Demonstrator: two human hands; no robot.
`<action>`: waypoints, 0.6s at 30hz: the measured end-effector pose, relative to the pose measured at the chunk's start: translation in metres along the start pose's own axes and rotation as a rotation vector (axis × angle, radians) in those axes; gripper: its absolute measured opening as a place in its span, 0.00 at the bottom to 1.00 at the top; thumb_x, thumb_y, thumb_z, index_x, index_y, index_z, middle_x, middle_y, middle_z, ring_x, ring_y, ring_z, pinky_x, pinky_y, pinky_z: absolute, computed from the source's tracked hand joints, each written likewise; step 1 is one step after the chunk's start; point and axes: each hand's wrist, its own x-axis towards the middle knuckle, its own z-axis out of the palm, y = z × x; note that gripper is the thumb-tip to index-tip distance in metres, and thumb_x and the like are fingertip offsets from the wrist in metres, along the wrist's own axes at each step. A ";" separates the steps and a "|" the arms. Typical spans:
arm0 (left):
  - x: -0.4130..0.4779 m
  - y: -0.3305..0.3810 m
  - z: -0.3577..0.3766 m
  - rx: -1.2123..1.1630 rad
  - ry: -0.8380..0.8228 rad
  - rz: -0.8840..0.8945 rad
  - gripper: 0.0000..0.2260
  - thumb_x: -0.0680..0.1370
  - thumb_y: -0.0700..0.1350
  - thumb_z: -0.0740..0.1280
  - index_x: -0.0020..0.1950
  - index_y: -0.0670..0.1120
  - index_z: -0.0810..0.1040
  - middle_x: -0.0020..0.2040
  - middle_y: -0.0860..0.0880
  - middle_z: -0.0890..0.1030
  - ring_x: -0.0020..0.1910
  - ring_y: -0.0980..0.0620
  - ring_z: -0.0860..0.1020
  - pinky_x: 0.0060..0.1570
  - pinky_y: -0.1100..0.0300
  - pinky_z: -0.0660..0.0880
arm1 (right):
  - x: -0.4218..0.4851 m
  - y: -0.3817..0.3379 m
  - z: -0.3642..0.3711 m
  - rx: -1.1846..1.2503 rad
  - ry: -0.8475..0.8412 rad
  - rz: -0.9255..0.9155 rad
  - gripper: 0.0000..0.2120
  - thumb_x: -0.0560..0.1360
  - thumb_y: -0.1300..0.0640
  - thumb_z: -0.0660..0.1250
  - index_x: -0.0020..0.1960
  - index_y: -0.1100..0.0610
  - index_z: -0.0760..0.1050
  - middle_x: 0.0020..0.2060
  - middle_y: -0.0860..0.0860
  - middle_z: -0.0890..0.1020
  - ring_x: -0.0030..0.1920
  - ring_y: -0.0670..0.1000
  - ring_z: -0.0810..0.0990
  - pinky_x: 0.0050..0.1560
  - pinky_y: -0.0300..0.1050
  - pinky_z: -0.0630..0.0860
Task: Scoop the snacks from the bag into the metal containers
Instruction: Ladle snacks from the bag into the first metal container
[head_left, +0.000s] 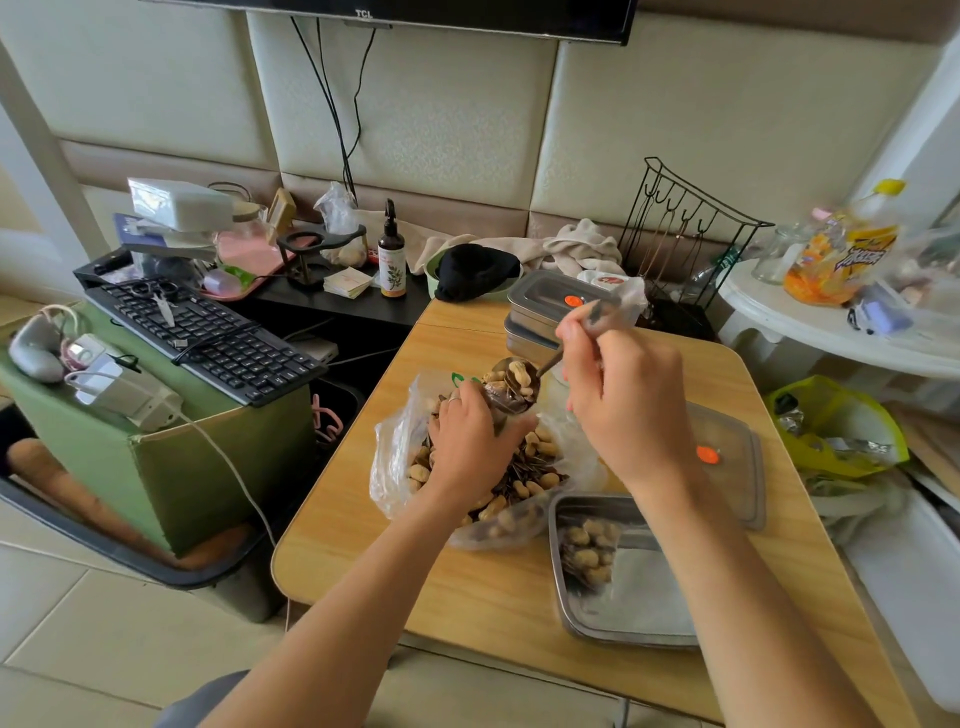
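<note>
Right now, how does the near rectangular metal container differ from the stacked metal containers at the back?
The near rectangular metal container is open and lidless; the stacked metal containers at the back are closed. The near one holds a few peanuts; the stacked ones' contents are hidden. Both are rectangular steel on the wooden table.

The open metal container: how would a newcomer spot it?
Start at the wooden table. At its near right, beside the snack bag, lies the open metal container. Unlike the stacked containers at the far edge, it is lidless, with a few peanuts inside.
</note>
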 end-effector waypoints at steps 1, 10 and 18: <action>0.001 -0.001 0.001 -0.012 0.002 -0.012 0.25 0.78 0.64 0.69 0.59 0.45 0.68 0.54 0.50 0.73 0.55 0.48 0.69 0.62 0.50 0.65 | 0.000 -0.001 0.002 -0.015 -0.001 -0.017 0.13 0.85 0.61 0.64 0.44 0.62 0.80 0.32 0.44 0.75 0.29 0.41 0.74 0.33 0.27 0.70; 0.000 -0.001 0.003 -0.090 0.015 -0.044 0.25 0.79 0.62 0.69 0.63 0.46 0.66 0.57 0.49 0.74 0.60 0.47 0.70 0.58 0.53 0.59 | -0.002 -0.002 0.005 -0.037 0.000 -0.077 0.11 0.85 0.62 0.63 0.46 0.63 0.81 0.34 0.43 0.72 0.32 0.41 0.71 0.37 0.22 0.65; -0.002 0.000 0.004 -0.077 0.010 -0.036 0.22 0.80 0.61 0.68 0.61 0.47 0.65 0.56 0.49 0.73 0.59 0.47 0.70 0.61 0.50 0.61 | -0.004 -0.005 0.003 -0.048 0.032 -0.135 0.10 0.83 0.65 0.65 0.46 0.66 0.80 0.35 0.43 0.70 0.37 0.40 0.65 0.39 0.20 0.63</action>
